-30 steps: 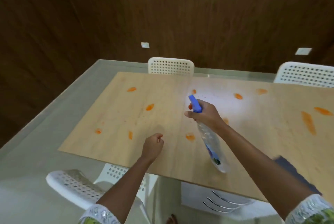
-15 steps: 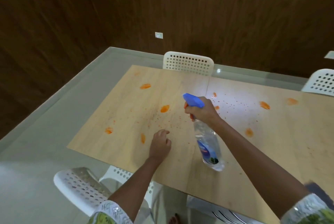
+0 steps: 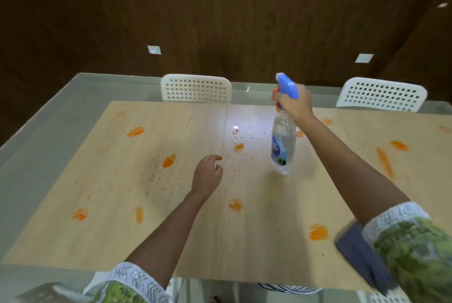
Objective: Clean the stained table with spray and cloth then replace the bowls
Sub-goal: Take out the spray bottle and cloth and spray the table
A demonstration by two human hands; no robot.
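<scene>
Above the pale wooden stained table (image 3: 256, 241), the right hand (image 3: 294, 104), fingers wrapped round a clear blue-triggered spray bottle (image 3: 283, 141), has swung rightward; left hand (image 3: 206, 175) hovers loosely curled. Spraying continues; blue cloth (image 3: 354, 249) waits at the table's near edge.

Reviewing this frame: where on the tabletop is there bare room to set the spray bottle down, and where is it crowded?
Free patches: the near-left stretch of the table, below the stains; and the strip between the left hand and the spray bottle held in the right hand. Crowded: the near-right corner, where the blue cloth lies, and the speckled middle.
</scene>
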